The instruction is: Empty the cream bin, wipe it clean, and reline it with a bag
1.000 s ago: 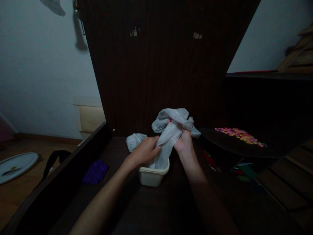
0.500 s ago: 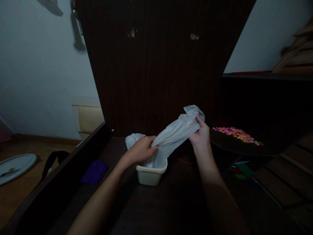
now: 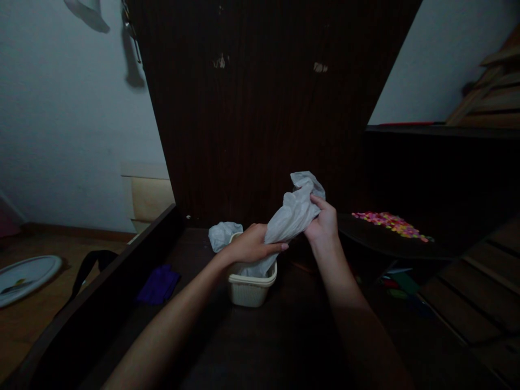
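A crumpled, translucent white plastic bag stretches between my two hands, slanting up to the right. My right hand pinches its upper end, and a loose flap sticks out above the fingers. Lower down, my left hand is around the bag, thumb along the near side; its other fingers are hidden behind the plastic. The bag's lower part hangs into a small cream plastic basket with ribbed sides, standing below my left hand. Just behind my left hand lies another crumpled white bag, against the basket's far left side.
A folded purple cloth lies at left on the dark wooden surface, by its raised side board. Small pink and yellow pieces are spread on a dark shelf at right. A tall dark panel stands behind.
My right hand has moved left and slightly down with the bag's upper end. My left hand has slid right along the bag, its thumb now stretched out. The bag between them is shorter and more bunched.
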Available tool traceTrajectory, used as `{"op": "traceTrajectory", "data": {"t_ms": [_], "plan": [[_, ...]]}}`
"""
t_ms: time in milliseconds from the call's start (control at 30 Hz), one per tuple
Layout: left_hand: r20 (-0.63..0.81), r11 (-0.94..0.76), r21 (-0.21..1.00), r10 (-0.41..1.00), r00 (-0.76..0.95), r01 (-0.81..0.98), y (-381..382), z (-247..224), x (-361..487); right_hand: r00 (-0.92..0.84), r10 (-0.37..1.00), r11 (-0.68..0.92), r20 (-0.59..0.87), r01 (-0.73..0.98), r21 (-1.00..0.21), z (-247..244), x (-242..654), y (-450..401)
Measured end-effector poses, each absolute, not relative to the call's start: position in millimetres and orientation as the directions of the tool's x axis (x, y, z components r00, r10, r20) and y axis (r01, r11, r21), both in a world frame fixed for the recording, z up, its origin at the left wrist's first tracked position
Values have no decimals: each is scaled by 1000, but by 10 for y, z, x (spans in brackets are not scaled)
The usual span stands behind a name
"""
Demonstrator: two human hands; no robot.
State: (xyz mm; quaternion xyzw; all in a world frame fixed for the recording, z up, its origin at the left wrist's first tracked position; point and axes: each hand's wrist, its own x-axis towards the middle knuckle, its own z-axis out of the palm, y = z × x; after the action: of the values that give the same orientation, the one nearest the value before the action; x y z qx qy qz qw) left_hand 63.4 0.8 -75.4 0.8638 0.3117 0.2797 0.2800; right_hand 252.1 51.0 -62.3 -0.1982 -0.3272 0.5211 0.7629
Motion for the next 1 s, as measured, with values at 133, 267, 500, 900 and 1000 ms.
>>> {"op": "traceTrajectory", "data": {"t_ms": [133,267,500,900,1000], "plan": [[311,-650,634,710,632,418,26,-808,578,367,917,380,154,-691,-615,-536,2693,508],[301,-641,655,707,640,400,24,-828,560,443,896,367,43,-680,-635,-507,2862,499],[281,-621,671,719,636,405,21,-842,525,486,871,309,-77,-663,-682,-520,3156,441],[297,-599,693,744,599,401,44,-892,500,599,797,313,-73,-514,-799,-601,3390,416],[312,-609,691,738,598,391,57,-883,489,683,730,399,5,-420,-815,-585,3386,392]]}}
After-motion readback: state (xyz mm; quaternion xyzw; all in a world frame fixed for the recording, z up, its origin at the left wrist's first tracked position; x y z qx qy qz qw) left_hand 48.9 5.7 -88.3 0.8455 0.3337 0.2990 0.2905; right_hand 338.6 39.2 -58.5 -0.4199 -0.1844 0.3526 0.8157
